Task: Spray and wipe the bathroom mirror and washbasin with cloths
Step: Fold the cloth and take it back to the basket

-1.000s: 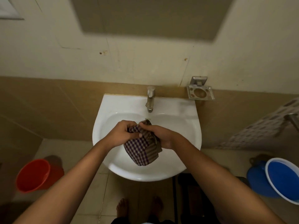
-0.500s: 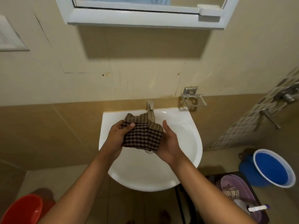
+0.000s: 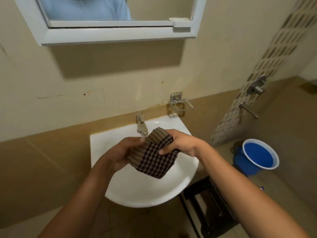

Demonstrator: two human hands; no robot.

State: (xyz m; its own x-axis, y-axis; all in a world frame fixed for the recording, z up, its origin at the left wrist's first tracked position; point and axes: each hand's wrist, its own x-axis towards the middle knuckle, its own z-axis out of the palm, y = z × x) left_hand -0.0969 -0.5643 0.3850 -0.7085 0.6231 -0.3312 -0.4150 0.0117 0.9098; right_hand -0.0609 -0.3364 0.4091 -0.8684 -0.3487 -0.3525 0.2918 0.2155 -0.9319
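A folded brown checked cloth (image 3: 155, 158) is held over the white washbasin (image 3: 137, 191), just in front of the steel tap (image 3: 141, 125). My right hand (image 3: 181, 143) grips the cloth's right side, thumb on top. My left hand (image 3: 120, 152) holds its left side from beneath, fingers partly hidden behind the fabric. The white-framed mirror (image 3: 109, 19) hangs on the wall above, with a light blue shirt reflected in it.
A metal soap holder (image 3: 180, 103) is fixed to the wall right of the tap. A blue bucket (image 3: 255, 156) stands on the floor at the right, a dark stool (image 3: 209, 206) under the basin's right side. Shower valve (image 3: 257, 86) on the patterned wall strip.
The view has tilted up, bringing the mirror into sight. The cloth has been folded and turned, and my right hand has shifted from flat beside it to gripping its right edge.
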